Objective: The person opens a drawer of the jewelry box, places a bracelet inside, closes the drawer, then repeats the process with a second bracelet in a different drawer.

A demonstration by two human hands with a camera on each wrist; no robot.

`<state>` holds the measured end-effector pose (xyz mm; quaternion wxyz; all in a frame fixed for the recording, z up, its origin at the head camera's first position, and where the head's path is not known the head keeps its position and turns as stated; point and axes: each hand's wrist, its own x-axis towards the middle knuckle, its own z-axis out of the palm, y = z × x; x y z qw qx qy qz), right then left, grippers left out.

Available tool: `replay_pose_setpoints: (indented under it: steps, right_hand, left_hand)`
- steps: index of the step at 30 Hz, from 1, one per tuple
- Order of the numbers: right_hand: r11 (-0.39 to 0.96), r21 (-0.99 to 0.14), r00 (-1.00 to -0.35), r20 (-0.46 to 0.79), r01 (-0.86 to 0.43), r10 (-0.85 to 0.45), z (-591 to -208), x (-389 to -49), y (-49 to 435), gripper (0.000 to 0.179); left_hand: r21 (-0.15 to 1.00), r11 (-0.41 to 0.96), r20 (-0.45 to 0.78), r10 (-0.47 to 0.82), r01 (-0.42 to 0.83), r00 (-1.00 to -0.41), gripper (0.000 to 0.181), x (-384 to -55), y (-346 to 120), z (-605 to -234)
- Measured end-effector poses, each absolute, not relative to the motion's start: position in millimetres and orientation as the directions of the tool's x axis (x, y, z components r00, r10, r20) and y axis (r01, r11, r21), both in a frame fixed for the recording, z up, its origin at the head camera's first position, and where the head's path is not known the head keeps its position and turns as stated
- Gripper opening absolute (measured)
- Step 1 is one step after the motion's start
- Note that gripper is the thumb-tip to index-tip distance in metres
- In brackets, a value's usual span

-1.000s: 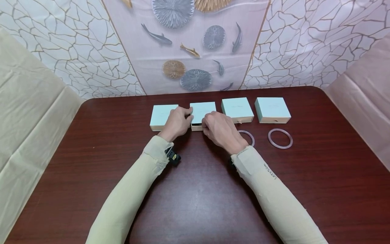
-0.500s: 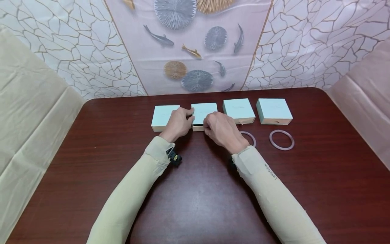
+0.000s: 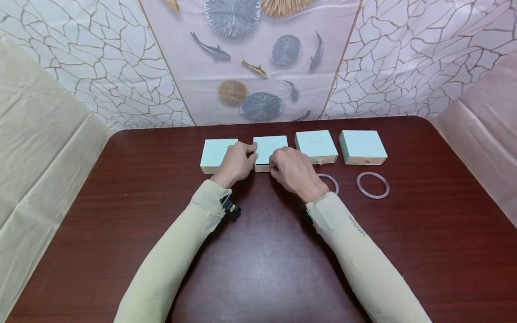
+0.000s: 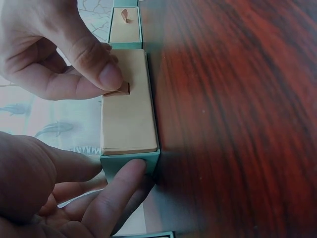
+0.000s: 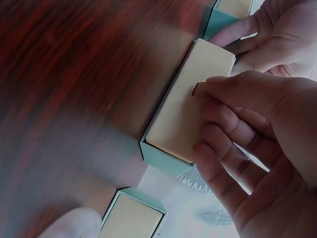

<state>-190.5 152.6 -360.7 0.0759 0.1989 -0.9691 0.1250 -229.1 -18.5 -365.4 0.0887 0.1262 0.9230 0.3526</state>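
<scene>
A pale mint drawer box (image 3: 269, 148) sits second from the left in a row. Its cream drawer front (image 4: 131, 121) faces me, almost level with the sleeve's edge, with a thin dark gap along the top in the head view. My right hand (image 3: 294, 172) pinches the small ribbon pull tab (image 5: 199, 89) on that front between thumb and forefinger; the other fingers curl beside it. Against the box's left side my left hand (image 3: 235, 163) presses with extended fingers and thumb. The inside of the drawer is hidden.
Another mint box (image 3: 218, 152) stands to the left, partly behind my left hand. Two more, a third box (image 3: 317, 143) and a fourth box (image 3: 362, 143), stand to the right. Before them lie a lilac ring (image 3: 372, 197) and a second ring (image 3: 336, 184), partly covered by my right arm.
The drawer has slid slightly inward, and the dark gap above its front has narrowed. Both hands keep nearly the same places on the box.
</scene>
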Motion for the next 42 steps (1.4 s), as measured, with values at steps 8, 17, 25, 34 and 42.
replay_pose_setpoints:
  steps: [8,17,25,34,42]
  right_hand:
    - [0.890,-0.218,-0.911,0.203,-0.400,-0.360,-361.7,-191.0,152.2,0.032]
    - [0.888,-0.228,-0.911,0.205,-0.399,-0.357,-362.8,-192.2,152.4,0.031]
    - [0.886,-0.237,-0.912,0.206,-0.398,-0.354,-362.4,-192.3,151.9,0.030]
    - [0.886,-0.243,-0.913,0.212,-0.394,-0.348,-364.1,-192.5,152.4,0.030]
    - [0.885,-0.249,-0.914,0.205,-0.394,-0.349,-364.5,-193.4,152.0,0.031]
  left_hand:
    - [0.676,0.716,-0.070,0.294,0.171,-0.953,0.042,-228.7,-18.7,-365.5]
    - [0.678,0.714,-0.060,0.292,0.176,-0.955,0.041,-228.6,-18.2,-365.6]
    - [0.667,0.723,-0.053,0.290,0.183,-0.955,0.040,-229.5,-18.0,-366.7]
    - [0.662,0.723,-0.047,0.303,0.197,-0.952,0.040,-229.4,-17.8,-367.0]
    - [0.677,0.715,-0.069,0.297,0.174,-0.952,0.041,-228.6,-18.3,-366.4]
